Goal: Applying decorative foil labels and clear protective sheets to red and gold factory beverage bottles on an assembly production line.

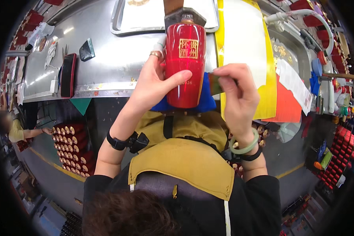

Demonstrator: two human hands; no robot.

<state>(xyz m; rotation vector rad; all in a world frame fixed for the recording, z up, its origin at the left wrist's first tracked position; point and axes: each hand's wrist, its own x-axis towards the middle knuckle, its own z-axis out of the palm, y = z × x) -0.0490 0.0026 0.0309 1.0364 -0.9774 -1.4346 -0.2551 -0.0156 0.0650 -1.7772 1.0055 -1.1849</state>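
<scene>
Currently left hand point(152, 83) holding glossy, smooth, tapered red bottle point(186, 65).

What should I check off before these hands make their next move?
1. Bottle held: ok. The left hand grips its side, thumb across the front.
2. Front in view: ok. The gold characters face the camera.
3. Right hand gripping the green-brown piece: cannot tell. Its bent fingers are at the piece, but the contact is unclear.
4. Neck clear of the dark block: cannot tell. They overlap in this view.
5. Bottle resting on the blue cloth: cannot tell. Cloth shows on both sides of its lower end.
6. Phone out of the way: ok. It lies well left.
</scene>
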